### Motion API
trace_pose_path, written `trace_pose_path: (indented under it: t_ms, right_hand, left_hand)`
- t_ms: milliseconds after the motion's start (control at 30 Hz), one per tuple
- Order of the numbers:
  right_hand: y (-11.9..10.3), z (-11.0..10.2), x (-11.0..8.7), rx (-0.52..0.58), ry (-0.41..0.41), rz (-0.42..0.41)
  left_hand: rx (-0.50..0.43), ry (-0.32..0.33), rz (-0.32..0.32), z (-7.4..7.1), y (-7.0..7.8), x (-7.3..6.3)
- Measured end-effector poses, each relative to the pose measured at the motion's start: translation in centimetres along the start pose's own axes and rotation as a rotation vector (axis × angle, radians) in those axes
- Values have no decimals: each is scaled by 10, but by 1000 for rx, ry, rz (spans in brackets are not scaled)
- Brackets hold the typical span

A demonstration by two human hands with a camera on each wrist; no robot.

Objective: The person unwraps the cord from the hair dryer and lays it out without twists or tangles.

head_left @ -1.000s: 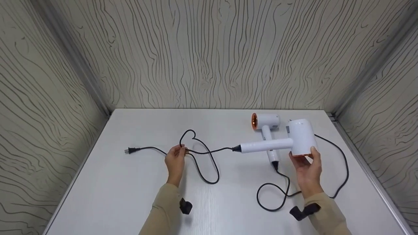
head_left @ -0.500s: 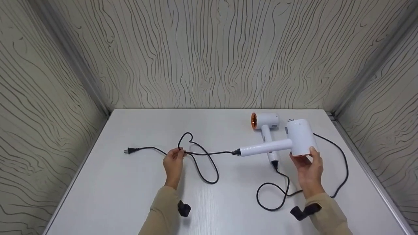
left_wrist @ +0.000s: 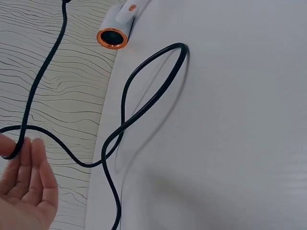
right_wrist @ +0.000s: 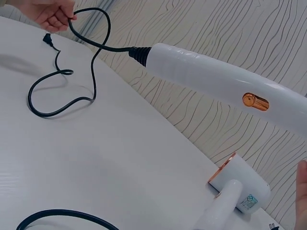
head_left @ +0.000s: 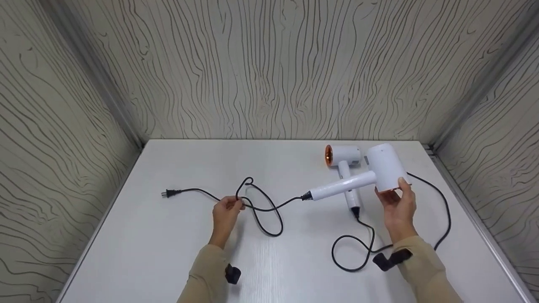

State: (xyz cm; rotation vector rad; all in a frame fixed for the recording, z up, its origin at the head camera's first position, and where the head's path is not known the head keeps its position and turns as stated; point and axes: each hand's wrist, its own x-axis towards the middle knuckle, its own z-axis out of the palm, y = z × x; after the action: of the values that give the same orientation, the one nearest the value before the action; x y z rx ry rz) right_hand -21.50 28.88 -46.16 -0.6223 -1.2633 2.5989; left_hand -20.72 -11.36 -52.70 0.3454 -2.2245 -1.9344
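Note:
My right hand (head_left: 399, 212) holds a white hair dryer (head_left: 385, 168) by the orange-rimmed end of its head, above the table. Its handle points left, slanting down, and in the right wrist view an orange slide switch (right_wrist: 255, 101) shows on it. Between thumb and fingers, my left hand (head_left: 225, 216) pinches the black power cord (head_left: 290, 201) of this dryer. In the left wrist view the cord (left_wrist: 163, 88) loops loosely beyond the fingers. The cord's plug (head_left: 170, 193) lies on the table to the left of the left hand.
A second white hair dryer (head_left: 347, 155) with an orange-rimmed nozzle lies at the back right, partly behind the held one. Its black cord (head_left: 332, 251) curls on the white table (head_left: 139, 244) and runs around the right wrist. Wood-grain panels (head_left: 269, 71) enclose the table's back and sides.
My right hand has raised the hair dryer slightly, and its handle slants more steeply. My left hand has shifted a little downward with the cord, which now sags more between the hands.

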Motion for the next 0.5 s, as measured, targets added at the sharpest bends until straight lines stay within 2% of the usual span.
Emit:
trace_pose_path:
  t_ms: [267, 367, 500]
  right_hand:
    - [-3, 9, 8, -26, 13, -19]
    - [-4, 10, 11, -29, 30, -9]
    - [-5, 12, 16, -49, 65, -2]
  left_hand:
    - [120, -167, -18, -5, -6, -8]
    - [157, -260, -30, -8, -6, -11]
    - [199, -415, -20, -12, -7, -13]
